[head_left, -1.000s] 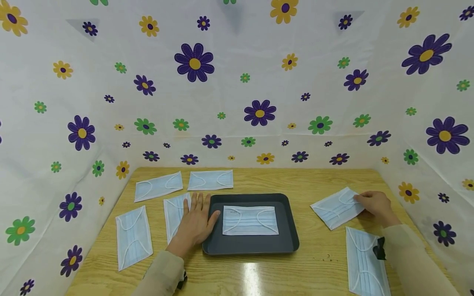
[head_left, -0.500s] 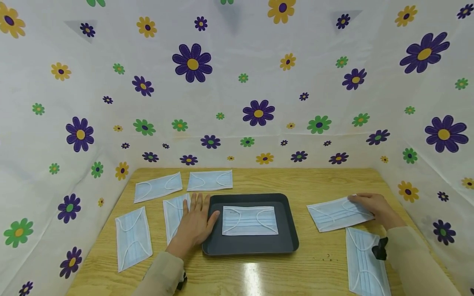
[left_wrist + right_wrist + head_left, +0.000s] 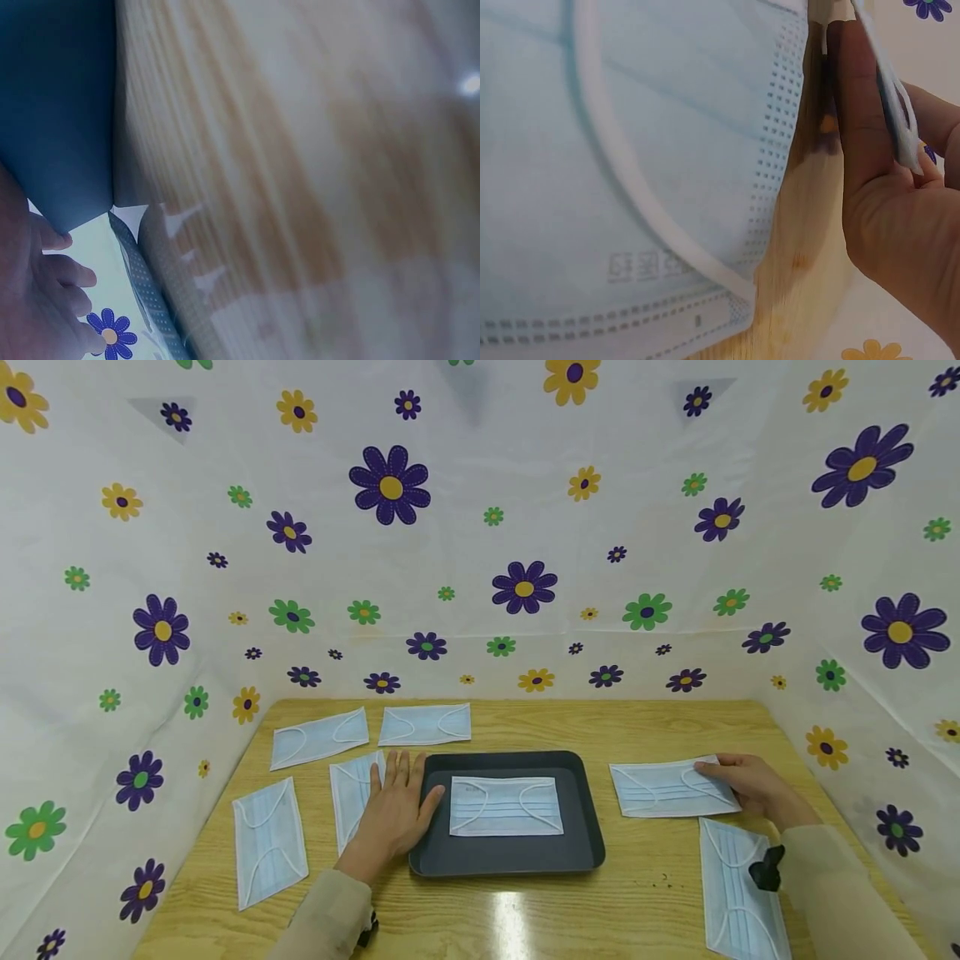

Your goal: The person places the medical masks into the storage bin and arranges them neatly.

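Observation:
My right hand [image 3: 757, 785] pinches the right end of a light blue face mask [image 3: 663, 789], thumb on top and fingers beneath. In the right wrist view that mask [image 3: 900, 112] shows edge-on between thumb and fingers. My left hand [image 3: 397, 810] lies with straight fingers at the left rim of a dark grey tray [image 3: 517, 857], overlapping a face mask [image 3: 352, 793] beside it. Inside the tray one face mask [image 3: 506, 818] lies flat and lengthwise. Another face mask [image 3: 738, 885] lies below my right hand, partly under the right sleeve; it fills much of the right wrist view.
On the left of the wooden table [image 3: 637, 910] lie a face mask [image 3: 270, 843] near the edge and a face mask [image 3: 318, 739] behind it. A further face mask [image 3: 425, 725] lies behind the tray. A flower-patterned curtain [image 3: 450, 552] encloses the back and sides.
The mask in my right hand has shifted slightly left and turned from slanted to nearly level with the tray. My left hand and the tray have stayed put.

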